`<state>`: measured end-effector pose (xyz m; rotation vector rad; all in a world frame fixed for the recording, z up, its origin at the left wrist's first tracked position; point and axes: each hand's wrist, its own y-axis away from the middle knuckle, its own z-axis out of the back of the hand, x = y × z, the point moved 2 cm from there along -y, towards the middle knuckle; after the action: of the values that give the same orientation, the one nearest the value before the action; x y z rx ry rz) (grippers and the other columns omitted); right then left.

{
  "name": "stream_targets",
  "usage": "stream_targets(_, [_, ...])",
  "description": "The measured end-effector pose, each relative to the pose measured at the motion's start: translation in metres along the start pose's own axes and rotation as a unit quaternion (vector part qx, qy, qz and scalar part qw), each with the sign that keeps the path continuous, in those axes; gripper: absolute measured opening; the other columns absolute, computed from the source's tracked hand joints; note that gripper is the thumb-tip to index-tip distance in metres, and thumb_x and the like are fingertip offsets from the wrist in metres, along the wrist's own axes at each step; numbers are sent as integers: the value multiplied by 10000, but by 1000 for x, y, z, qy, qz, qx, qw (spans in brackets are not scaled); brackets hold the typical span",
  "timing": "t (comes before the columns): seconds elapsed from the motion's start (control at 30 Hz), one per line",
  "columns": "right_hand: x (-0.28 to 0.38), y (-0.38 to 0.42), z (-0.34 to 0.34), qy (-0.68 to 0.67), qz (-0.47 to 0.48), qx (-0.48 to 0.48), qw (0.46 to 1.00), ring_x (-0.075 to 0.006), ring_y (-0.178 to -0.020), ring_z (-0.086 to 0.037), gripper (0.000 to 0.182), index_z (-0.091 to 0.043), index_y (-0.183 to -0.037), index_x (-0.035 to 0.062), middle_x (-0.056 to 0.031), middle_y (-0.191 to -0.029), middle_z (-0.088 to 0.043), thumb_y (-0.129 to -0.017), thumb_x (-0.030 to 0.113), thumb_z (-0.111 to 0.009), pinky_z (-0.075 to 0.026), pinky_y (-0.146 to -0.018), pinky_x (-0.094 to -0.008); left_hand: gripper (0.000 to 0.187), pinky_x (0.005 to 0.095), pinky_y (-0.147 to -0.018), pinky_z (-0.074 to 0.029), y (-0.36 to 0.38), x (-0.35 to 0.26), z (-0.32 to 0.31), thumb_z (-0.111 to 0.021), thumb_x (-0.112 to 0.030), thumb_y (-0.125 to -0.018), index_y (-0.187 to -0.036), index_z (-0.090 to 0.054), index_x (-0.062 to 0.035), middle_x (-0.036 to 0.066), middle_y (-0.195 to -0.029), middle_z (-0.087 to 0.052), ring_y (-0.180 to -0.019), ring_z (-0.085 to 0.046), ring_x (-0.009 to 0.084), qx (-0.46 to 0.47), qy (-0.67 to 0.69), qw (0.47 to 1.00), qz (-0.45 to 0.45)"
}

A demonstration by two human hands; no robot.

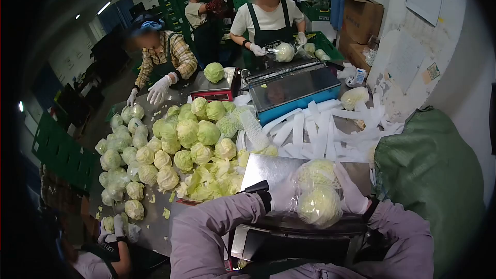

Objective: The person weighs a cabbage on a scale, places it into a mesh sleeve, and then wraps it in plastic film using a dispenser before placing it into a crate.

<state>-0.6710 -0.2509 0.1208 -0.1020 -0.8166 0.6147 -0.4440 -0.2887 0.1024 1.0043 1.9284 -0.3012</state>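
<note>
Two pale green cabbages in clear plastic film are in front of me, the nearer cabbage (319, 207) touching the farther cabbage (316, 173). My left hand (283, 195), in a white glove, presses against their left side. On the right side, my gloved right hand (352, 191) lies along them with its fingers pointing away from me. The cabbages are held between both hands, above the front of a metal-topped machine (266, 171). Film and the cabbages hide part of my left fingers.
Loose cabbages (187, 133) and torn leaves (206, 181) cover the table to the left, with wrapped cabbages (120, 139) beyond. White strips (310, 132) lie ahead near a blue sealing machine (299, 108). A green sack (429, 160) stands at right. Several co-workers (266, 20) surround the table.
</note>
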Motion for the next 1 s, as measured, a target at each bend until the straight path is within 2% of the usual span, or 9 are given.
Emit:
stream_targets(0.1, [47, 20, 1, -171, -70, 118, 976, -406, -1341, -292, 870, -190, -1454, 8, -257, -1469, -217, -792, 231, -709, -298, -1095, -431, 627, 389, -1095, -315, 77, -31, -60, -644, -206, -878, -1386, -323, -27, 120, -1402, -387, -1276, -410, 236, 84, -223, 970, -42])
stream_targets(0.17, [79, 42, -5, -386, -158, 310, 854, -362, -1319, -354, 776, -156, -1482, 57, -151, -1510, -216, -909, 332, -601, -354, -1068, -433, 634, 380, -1117, -282, 112, -5, -61, -568, -358, -925, -1399, -310, -26, 145, -1430, -373, -1315, -371, 259, 140, -372, 917, -37])
stream_targets(0.3, [132, 95, -31, -527, -367, 409, 648, -362, -1312, -363, 738, -135, -1492, 100, -126, -1514, -212, -937, 411, -509, -371, -1049, -464, 686, 461, -936, -479, 200, 27, -88, -549, -521, -900, -1416, -329, -127, 162, -1306, -471, -1142, -554, 284, -19, -5, 901, 433])
stream_targets(0.4, [154, 128, -42, -545, -494, 368, 569, -361, -1307, -370, 715, -119, -1499, 132, -107, -1517, -208, -958, 469, -441, -385, -1034, -487, 849, 428, -792, -548, 237, 75, -63, -450, -713, -829, -1420, -303, -121, 132, -1268, -529, -1131, -573, 261, 64, 198, 886, 414])
stream_targets(0.5, [164, 158, -42, -610, -451, 332, 561, -401, -1307, -363, 790, -48, -1510, 188, -96, -1530, -188, -922, 650, -303, -375, -1022, -539, 999, 423, -912, -494, 279, 58, -76, -371, -810, -779, -1424, -280, -53, 147, -1280, -532, -1169, -552, 249, 28, 281, 884, 372])
stream_targets(0.63, [191, 188, -30, -695, -443, 148, 547, -445, -1243, -443, 859, -202, -1464, 17, -182, -1471, -320, -912, 670, -285, -375, -1037, -507, 1002, 420, -972, -453, 314, 55, -71, -202, -813, -810, -1364, -399, -2, 171, -1301, -523, -1220, -508, 269, 15, 275, 915, 294])
stream_targets(0.8, [226, 195, -75, -363, -418, -92, 827, -215, -793, -688, 292, -570, -1176, -43, -150, -945, -669, -969, 148, -491, -564, -668, -282, 734, 409, -968, -451, 319, 76, -73, -331, -600, -946, -1328, -433, 18, 194, -1272, -537, -1158, -550, 276, -68, -20, 966, 248])
stream_targets(0.9, [213, 195, -90, -277, -343, -300, 846, -145, -538, -618, 286, -606, -944, -31, -74, -682, -602, -989, 199, -444, -483, -460, -227, 470, 308, -604, -540, 316, 83, -62, -349, -410, -1008, -1146, -537, -2, 166, -835, -675, -690, -667, 226, -214, -110, 968, 74])
stream_targets(1.0, [176, 215, -76, -313, -447, -381, 746, -90, -405, -487, 318, -597, -868, 6, -17, -581, -532, -995, 255, -444, -359, -356, -204, 426, 248, -421, -410, 319, 92, -27, -334, -379, -1019, -1004, -560, -18, 113, -627, -623, -472, -566, 168, -305, 51, 949, 55])
